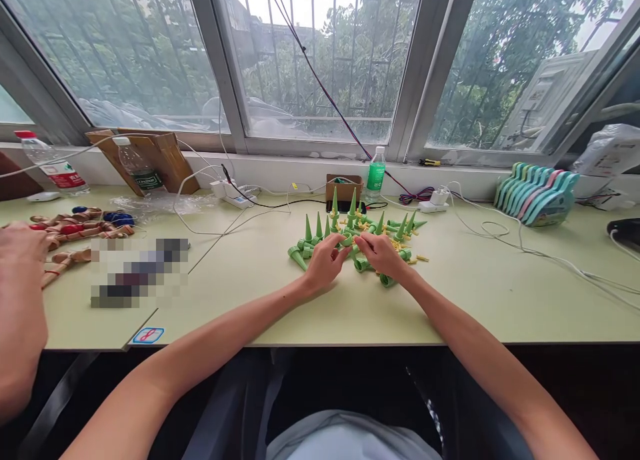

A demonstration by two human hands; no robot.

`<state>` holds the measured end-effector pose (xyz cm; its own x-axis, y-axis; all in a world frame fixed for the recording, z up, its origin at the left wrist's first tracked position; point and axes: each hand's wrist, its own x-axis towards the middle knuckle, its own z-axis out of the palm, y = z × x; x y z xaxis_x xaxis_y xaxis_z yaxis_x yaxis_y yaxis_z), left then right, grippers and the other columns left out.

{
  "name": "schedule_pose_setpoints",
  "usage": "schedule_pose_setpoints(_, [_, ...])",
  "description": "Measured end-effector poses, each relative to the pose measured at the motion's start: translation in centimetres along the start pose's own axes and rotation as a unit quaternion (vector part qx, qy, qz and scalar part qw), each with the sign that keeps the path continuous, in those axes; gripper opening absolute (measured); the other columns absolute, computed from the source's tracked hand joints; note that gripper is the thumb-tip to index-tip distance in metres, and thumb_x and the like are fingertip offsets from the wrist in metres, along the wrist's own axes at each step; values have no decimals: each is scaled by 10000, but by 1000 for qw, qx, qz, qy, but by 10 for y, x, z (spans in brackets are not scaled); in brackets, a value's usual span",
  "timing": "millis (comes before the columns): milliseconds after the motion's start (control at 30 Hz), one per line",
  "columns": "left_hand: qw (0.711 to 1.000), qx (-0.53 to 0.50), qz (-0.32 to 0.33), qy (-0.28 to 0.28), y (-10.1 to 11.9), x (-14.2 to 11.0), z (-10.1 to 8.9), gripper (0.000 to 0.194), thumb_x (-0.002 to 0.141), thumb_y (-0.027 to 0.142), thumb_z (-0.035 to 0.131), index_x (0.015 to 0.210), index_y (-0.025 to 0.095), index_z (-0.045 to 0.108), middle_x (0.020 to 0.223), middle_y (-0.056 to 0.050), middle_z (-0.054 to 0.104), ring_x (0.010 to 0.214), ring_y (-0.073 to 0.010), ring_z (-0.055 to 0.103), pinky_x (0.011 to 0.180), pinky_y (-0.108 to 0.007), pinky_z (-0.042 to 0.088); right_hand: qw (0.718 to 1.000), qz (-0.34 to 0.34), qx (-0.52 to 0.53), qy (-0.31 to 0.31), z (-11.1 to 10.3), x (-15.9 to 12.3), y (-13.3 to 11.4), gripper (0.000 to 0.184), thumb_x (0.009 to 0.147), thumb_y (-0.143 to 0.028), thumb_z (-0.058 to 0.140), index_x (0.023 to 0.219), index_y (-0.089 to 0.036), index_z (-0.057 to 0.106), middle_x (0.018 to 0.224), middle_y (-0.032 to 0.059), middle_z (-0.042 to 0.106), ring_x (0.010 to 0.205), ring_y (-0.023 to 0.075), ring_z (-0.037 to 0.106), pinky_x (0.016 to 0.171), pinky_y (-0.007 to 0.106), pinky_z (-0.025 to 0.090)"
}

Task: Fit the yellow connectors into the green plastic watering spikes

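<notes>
My left hand is closed around a small green ring-shaped plastic part, thumb and fingers curled at its edge. Close beside it, my right hand is pinched, its fingertips near that part; what it holds, if anything, is too small to make out. Around both hands lie many green cone-shaped plastic spikes, several upright and others on their sides. An open-ended green spike piece rests just below the right fingers. Small yellow plastic pieces are scattered among the spikes.
A small cardboard box and green-labelled bottle stand behind the spikes. White cables cross the right side, near teal plastic pieces. At left, another person's arm reaches over jointed wooden figures; a pixelated patch lies nearby.
</notes>
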<state>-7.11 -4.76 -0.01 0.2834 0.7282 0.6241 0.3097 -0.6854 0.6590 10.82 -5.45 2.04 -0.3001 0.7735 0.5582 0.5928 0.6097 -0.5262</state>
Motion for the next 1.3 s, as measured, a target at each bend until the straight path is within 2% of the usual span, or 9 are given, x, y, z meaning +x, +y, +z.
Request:
schedule_pose_setpoints(267, [1000,-13,14,-9,1,0,0,151,907,328,548,897,179,532,861,-8,533,455,-24,390,431,-179,358,1000,-4,-2,-3,-1,0,2,489,990,-499,315,606,-197,318,529,-39,306,513,102,256,523,264,235])
schedule_pose_setpoints(367, [1000,-12,-15,-7,3,-1,-1,163,905,324,551,991,193,506,866,-1,539,421,-10,381,422,-170,348,1000,-1,5,-6,0,0,2,472,993,-490,320,622,-198,343,540,-34,356,510,105,298,530,264,245])
schedule_pose_setpoints(533, [998,-30,-50,-3,4,-2,-1,319,902,329,542,1171,247,393,992,-13,543,384,16,378,414,-153,338,1000,3,17,-6,1,0,1,460,996,-481,324,640,-199,393,566,-19,447,519,112,381,546,261,277])
schedule_pose_setpoints(967, [999,-16,-42,12,5,-1,-1,307,908,331,540,1173,238,413,997,-23,539,403,18,384,437,-155,372,999,3,42,-14,0,-1,-2,423,989,-478,352,673,-203,411,533,-32,438,503,109,363,531,252,289])
schedule_pose_setpoints(1167, [998,-35,-46,20,11,0,-2,350,905,380,554,1184,234,399,1028,-33,546,411,16,434,419,-150,373,999,4,38,28,-2,-1,-6,433,988,-474,363,662,-199,434,546,-23,474,499,104,384,544,249,317])
schedule_pose_setpoints(1300, [997,-65,-45,17,13,1,-2,350,921,419,521,1181,230,380,953,-6,562,413,-3,454,396,-149,364,997,4,60,57,-3,-2,-7,412,994,-457,360,686,-198,447,551,-26,484,491,100,397,543,239,341])
